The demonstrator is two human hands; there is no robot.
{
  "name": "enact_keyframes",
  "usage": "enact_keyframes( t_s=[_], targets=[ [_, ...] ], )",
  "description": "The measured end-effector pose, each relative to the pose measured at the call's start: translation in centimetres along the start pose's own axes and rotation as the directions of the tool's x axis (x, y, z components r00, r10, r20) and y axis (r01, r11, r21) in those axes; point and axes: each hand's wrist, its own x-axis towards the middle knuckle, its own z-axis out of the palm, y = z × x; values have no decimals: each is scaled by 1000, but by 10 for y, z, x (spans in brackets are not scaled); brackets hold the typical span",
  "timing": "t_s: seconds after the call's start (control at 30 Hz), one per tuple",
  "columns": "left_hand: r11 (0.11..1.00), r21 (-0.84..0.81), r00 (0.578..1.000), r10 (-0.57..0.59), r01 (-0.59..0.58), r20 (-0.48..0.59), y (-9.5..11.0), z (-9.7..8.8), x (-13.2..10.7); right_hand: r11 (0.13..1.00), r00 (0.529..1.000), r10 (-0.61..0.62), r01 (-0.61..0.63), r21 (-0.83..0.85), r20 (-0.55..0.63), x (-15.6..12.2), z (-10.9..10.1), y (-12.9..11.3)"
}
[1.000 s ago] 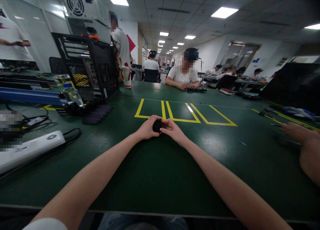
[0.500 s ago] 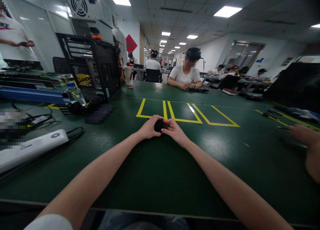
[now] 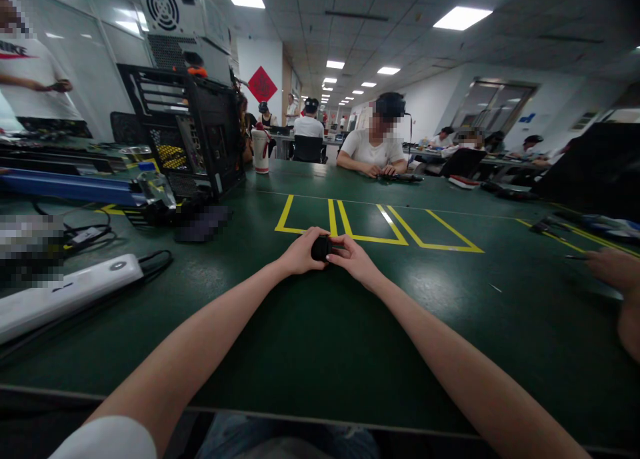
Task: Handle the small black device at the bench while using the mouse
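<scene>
Between my two hands is a small, rounded black object [image 3: 321, 248], just above or on the green table [image 3: 320, 339]; its exact kind I cannot make out. My left hand [image 3: 302, 252] curls around its left side, thumb below and fingers over the top. From the right, my right hand [image 3: 353, 258] pinches at its edge with thumb and fingertips. The fingers cover part of the object. Yellow tape outlines [image 3: 345, 229] lie on the table just beyond the hands.
To the left stand a white power strip [image 3: 75, 292], a black computer case [image 3: 193, 129] and a paper cup [image 3: 261, 151]. Another person's hand [image 3: 613, 269] holds a thin dark tool at the right. Across the table sits a person [image 3: 374, 146] handling something dark.
The whole view has shifted slightly. Both my hands keep their hold on the black object, with little change in finger position. The other person's hand at the right has moved slightly.
</scene>
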Motion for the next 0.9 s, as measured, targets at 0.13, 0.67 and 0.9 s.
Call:
enact_keyframes(
  t_s=[0.13, 0.67, 0.9],
  targets=[
    [1000, 3, 1000, 3, -3, -15, -1, 2, 0, 999, 999, -34, 35, 5, -41, -1, 2, 2],
    [1000, 10, 1000, -5, 5, 3, 0, 1, 0, 999, 1000, -14, 14, -28, -13, -4, 2, -3],
    [1000, 10, 1000, -19, 19, -8, 1, 1, 0, 998, 995, -44, 39, -58, -93, 0, 2, 1]
  ],
)
